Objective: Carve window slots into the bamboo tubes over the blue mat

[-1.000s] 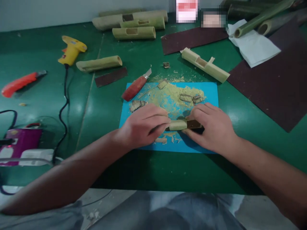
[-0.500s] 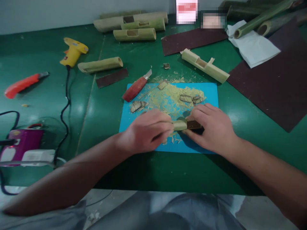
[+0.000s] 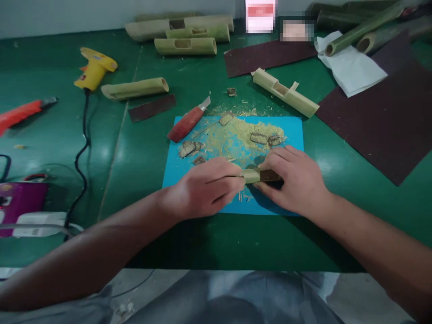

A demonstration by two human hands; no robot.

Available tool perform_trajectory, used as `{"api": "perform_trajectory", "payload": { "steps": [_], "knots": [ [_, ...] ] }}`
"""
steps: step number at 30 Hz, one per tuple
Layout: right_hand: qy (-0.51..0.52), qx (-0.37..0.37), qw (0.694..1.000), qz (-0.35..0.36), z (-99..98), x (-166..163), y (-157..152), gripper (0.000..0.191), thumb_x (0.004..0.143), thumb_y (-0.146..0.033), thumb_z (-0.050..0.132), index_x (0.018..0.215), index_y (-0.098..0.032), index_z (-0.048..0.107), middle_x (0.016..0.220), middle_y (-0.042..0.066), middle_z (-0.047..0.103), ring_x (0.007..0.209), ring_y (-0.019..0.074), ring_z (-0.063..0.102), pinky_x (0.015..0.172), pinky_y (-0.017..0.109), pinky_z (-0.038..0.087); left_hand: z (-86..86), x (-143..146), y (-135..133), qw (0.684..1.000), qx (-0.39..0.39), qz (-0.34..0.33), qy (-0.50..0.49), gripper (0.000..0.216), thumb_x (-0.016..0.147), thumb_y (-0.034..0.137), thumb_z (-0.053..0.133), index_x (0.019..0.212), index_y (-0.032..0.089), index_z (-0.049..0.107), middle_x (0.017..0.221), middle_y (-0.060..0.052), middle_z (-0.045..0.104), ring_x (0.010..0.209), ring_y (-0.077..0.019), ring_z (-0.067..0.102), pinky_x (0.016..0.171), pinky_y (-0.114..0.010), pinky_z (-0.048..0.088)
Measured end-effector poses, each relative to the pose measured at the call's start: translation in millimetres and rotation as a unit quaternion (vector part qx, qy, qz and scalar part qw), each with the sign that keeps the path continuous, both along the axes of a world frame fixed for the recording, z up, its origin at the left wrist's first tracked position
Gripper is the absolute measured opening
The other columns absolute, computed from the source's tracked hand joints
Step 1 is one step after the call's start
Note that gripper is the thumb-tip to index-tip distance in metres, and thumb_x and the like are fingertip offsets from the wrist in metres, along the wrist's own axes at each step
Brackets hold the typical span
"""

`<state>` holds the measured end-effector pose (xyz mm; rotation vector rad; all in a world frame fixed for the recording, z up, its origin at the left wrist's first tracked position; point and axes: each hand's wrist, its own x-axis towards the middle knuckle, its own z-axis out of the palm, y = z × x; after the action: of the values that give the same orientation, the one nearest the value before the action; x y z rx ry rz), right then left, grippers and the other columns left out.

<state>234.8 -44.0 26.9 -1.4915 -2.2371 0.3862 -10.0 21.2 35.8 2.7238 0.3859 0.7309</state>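
A short pale bamboo tube (image 3: 251, 176) lies crosswise between my hands, low over the blue sheet (image 3: 293, 203). My left hand (image 3: 212, 186) is closed around its left end, which the fingers hide. My right hand (image 3: 293, 179) grips the right part between thumb and fingers. Between those fingers shows a dark brown patch (image 3: 270, 175); I cannot tell whether it is sandpaper or a cut opening. Yellowish bamboo dust (image 3: 229, 137) and cut bamboo chips (image 3: 259, 137) lie on the sheet beyond my hands. A red-handled knife (image 3: 187, 123) rests across the sheet's far left corner.
Cut bamboo tubes (image 3: 185, 47) lie at the back, another (image 3: 285, 93) at right. Brown sheets (image 3: 381, 121) and white paper (image 3: 354, 67) cover the right side. At left are a yellow glue gun (image 3: 96, 69), its black cord (image 3: 84, 157), a red-handled cutter (image 3: 22, 114) and a purple box (image 3: 25, 204).
The whole view has shifted slightly, so the things on the table appear farther left. Both hands keep their hold on the bamboo tube, with little visible movement.
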Motion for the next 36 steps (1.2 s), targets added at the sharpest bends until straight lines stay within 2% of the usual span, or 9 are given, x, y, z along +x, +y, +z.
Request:
{"api": "perform_trajectory", "payload": {
  "steps": [4,7,10,18,21,25,28,32,36],
  "knots": [
    [0.003,0.004,1.0,-0.002,-0.7,-0.4,-0.5,0.024,0.092,-0.045,0.066,0.089,-0.022,0.063,0.092,0.007,0.068,0.089,0.0242,0.057,0.073,0.037,0.035,-2.2,-1.0,-0.5,1.0,0.012,0.02,0.002,0.009,0.101,0.016,0.06,0.105,0.022,0.066,0.102,-0.004,0.075,0.086,-0.0167,0.068,0.079,-0.032,0.053],
    [0.01,0.004,1.0,-0.002,-0.6,-0.9,-0.6,0.023,0.092,-0.044,0.066,0.089,-0.022,0.064,0.093,0.006,0.069,0.09,0.024,0.057,0.074,0.036,0.036,-2.5,-2.1,-1.1,1.0,0.03,-0.006,0.007,0.01,0.102,0.017,0.057,0.108,0.02,0.065,0.103,-0.005,0.075,0.087,-0.0168,0.069,0.078,-0.032,0.054],
    [0.001,0.004,1.0,-0.003,-0.3,-0.9,-0.5,0.024,0.091,-0.044,0.068,0.089,-0.021,0.063,0.093,0.007,0.069,0.09,0.0245,0.058,0.073,0.037,0.036,-1.5,-2.2,-1.5,0.999,0.04,0.018,0.012,0.011,0.102,0.016,0.058,0.108,0.021,0.065,0.102,-0.005,0.075,0.086,-0.0172,0.069,0.079,-0.033,0.053],
    [0.008,0.015,1.0,0.003,-1.5,-0.5,0.2,0.025,0.09,-0.045,0.07,0.089,-0.021,0.063,0.092,0.007,0.068,0.089,0.024,0.057,0.072,0.037,0.035,-0.9,-0.5,-2.3,1.0,0.011,0.024,0.006,0.01,0.102,0.016,0.059,0.105,0.022,0.066,0.103,-0.005,0.074,0.088,-0.0172,0.069,0.08,-0.032,0.053],
    [0.006,0.007,1.0,0.007,-1.5,-0.6,0.1,0.024,0.091,-0.045,0.069,0.089,-0.021,0.063,0.092,0.007,0.069,0.089,0.0239,0.057,0.072,0.037,0.035,-0.9,-0.2,-1.1,1.0,0.007,-0.003,0.011,0.011,0.102,0.016,0.057,0.107,0.021,0.066,0.103,-0.005,0.074,0.09,-0.017,0.069,0.081,-0.032,0.053],
    [-0.004,0.012,1.0,0.004,-1.1,-1.2,-0.8,0.024,0.09,-0.044,0.07,0.088,-0.021,0.063,0.092,0.007,0.068,0.088,0.0237,0.056,0.072,0.036,0.035,-1.9,-0.6,-0.1,1.0,0.012,0.017,-0.01,0.009,0.1,0.016,0.06,0.104,0.02,0.068,0.102,-0.006,0.074,0.086,-0.0169,0.067,0.078,-0.032,0.052],
    [0.001,0.011,1.0,0.004,-1.6,-2.0,-1.3,0.024,0.09,-0.044,0.07,0.089,-0.021,0.063,0.094,0.006,0.069,0.088,0.0236,0.056,0.072,0.036,0.035,-2.4,-1.3,-1.2,1.0,0.002,-0.007,0.008,0.012,0.099,0.014,0.059,0.105,0.021,0.067,0.104,-0.005,0.075,0.088,-0.0174,0.068,0.081,-0.032,0.053],
    [-0.002,0.013,1.0,0.002,-2.3,-2.2,-1.2,0.026,0.092,-0.047,0.067,0.089,-0.022,0.062,0.092,0.006,0.068,0.089,0.0239,0.056,0.072,0.037,0.034,-1.7,-0.9,-1.9,1.0,0.013,0.023,0.003,0.011,0.099,0.015,0.06,0.104,0.022,0.067,0.102,-0.005,0.074,0.088,-0.0179,0.069,0.08,-0.033,0.053],
    [-0.002,0.008,1.0,0.006,-2.2,-1.9,-0.9,0.026,0.091,-0.047,0.068,0.09,-0.022,0.063,0.094,0.006,0.068,0.089,0.0235,0.056,0.072,0.036,0.034,0.3,0.6,-1.8,1.0,0.004,0.004,0.014,0.011,0.101,0.016,0.058,0.107,0.022,0.065,0.102,-0.005,0.074,0.088,-0.0174,0.068,0.08,-0.032,0.053]
  ]
}}
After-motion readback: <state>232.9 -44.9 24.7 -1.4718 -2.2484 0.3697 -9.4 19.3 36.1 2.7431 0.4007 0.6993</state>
